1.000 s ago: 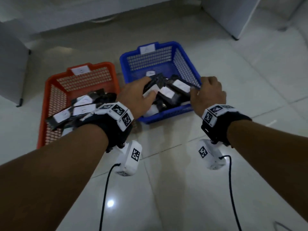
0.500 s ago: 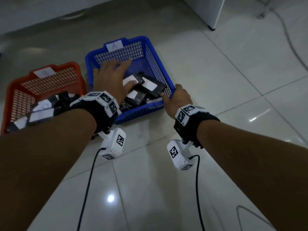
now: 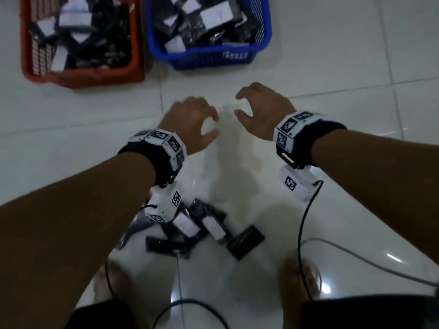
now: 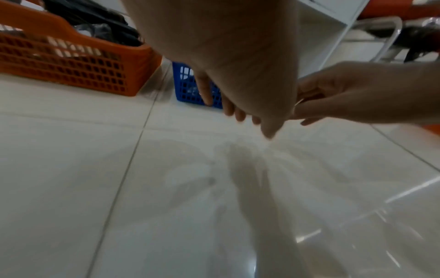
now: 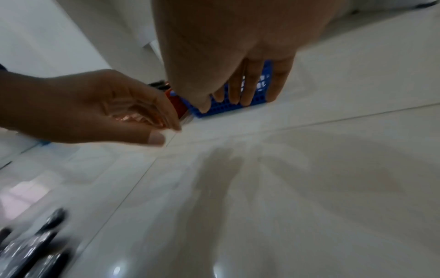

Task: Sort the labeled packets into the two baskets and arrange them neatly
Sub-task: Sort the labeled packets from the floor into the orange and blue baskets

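An orange basket [image 3: 80, 74] and a blue basket [image 3: 209, 57], both stocked with labeled packets, stood side by side on the tiled floor [image 3: 71, 119]. Nearer the person, the left hand [image 3: 190, 122] and right hand [image 3: 263, 110] hovered empty, fingers loosely curled, above loose packets [image 3: 202, 226].

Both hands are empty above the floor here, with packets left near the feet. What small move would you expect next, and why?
Probably a reach back and down to the loose packets on the floor. The left hand and right hand hold nothing, the orange basket and blue basket already hold packets, and this pile is unsorted.
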Tool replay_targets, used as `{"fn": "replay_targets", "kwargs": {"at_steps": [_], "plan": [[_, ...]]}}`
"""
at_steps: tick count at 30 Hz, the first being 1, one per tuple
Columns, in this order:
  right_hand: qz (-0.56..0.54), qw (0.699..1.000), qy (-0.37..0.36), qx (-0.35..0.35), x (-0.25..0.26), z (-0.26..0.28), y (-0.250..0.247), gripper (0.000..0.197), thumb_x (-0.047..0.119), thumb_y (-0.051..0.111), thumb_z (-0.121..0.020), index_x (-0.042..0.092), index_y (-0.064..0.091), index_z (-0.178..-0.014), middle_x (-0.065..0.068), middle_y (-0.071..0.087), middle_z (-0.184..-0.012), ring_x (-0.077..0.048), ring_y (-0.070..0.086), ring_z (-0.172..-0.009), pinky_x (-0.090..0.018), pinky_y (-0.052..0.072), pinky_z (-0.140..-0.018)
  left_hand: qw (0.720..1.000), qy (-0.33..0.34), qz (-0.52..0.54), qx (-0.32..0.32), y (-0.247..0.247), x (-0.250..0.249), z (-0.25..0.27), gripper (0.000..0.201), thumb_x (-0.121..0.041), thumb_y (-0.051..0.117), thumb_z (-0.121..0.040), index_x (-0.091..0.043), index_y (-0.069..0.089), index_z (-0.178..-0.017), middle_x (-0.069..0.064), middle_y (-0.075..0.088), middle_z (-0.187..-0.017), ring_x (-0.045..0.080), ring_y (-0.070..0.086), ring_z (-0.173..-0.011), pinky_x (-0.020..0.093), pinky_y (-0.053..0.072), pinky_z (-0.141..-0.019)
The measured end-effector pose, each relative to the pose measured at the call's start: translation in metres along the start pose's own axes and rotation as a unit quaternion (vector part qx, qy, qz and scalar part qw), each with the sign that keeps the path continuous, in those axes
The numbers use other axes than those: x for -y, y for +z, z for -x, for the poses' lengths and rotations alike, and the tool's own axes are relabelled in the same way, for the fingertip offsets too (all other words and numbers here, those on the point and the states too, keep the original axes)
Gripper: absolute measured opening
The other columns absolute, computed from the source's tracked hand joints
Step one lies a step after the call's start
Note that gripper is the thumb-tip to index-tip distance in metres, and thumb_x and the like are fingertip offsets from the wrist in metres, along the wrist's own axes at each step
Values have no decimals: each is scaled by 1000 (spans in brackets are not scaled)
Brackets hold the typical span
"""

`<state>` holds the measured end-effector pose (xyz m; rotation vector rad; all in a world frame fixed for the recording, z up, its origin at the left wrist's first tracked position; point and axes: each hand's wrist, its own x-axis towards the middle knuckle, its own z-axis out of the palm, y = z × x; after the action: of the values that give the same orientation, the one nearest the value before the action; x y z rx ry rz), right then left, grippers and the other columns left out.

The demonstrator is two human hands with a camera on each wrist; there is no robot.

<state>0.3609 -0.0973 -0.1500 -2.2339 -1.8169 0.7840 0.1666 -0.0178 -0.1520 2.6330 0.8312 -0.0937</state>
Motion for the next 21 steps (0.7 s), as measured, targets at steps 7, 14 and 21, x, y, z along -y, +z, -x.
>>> {"fn": "replay_targets", "kwargs": {"at_steps": [7, 14, 21], "plan": [[49, 961, -104, 251, 26, 48, 68, 35, 41, 55, -92, 24, 56, -123, -2, 56, -127, -22, 53, -113, -31, 42, -88, 956, -48, 25, 290, 47, -31, 95, 60, -58, 76, -66, -32, 63, -118, -4, 60, -118, 18, 53, -111, 33, 45, -93], [47, 956, -95, 274, 41, 72, 106, 28, 28, 51, -93, 24, 57, -120, -3, 58, -126, -25, 57, -109, -27, 39, -80, 972, -13, -15, 234, 78, -40, 151, 40, -36, 74, -72, -24, 69, -110, 4, 60, -113, 27, 54, -103, 37, 43, -80], [56, 959, -90, 261, 74, 90, 125, 35, 30, 53, -88, 25, 55, -123, -6, 60, -121, -28, 59, -101, -29, 40, -74, 981, -74, 116, 136, 61, 0, 185, 25, -39, 63, -65, -20, 57, -79, -5, 54, -73, 21, 53, -67, 30, 45, -59]]}}
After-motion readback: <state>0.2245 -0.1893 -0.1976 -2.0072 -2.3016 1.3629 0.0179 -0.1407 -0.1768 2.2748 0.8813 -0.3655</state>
